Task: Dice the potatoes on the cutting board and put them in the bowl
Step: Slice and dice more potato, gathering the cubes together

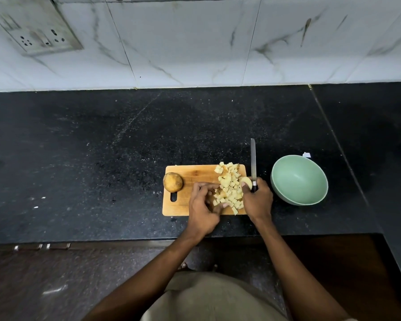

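A wooden cutting board (195,173) lies on the black counter. A pile of diced potato pieces (228,184) covers its right half. One whole unpeeled potato (173,182) rests at the board's left edge. My left hand (203,206) curls its fingers against the left side of the pile. My right hand (257,200) grips a dark-handled knife (253,162), whose blade points away from me along the board's right edge, with a potato slice by the thumb. An empty pale green bowl (299,180) stands just right of the board.
The black stone counter (102,158) stretches wide to the left and behind the board. A marble-tiled wall (195,42) with a socket plate (42,33) rises at the back. A small white scrap (306,155) lies behind the bowl. The counter's front edge runs just below my wrists.
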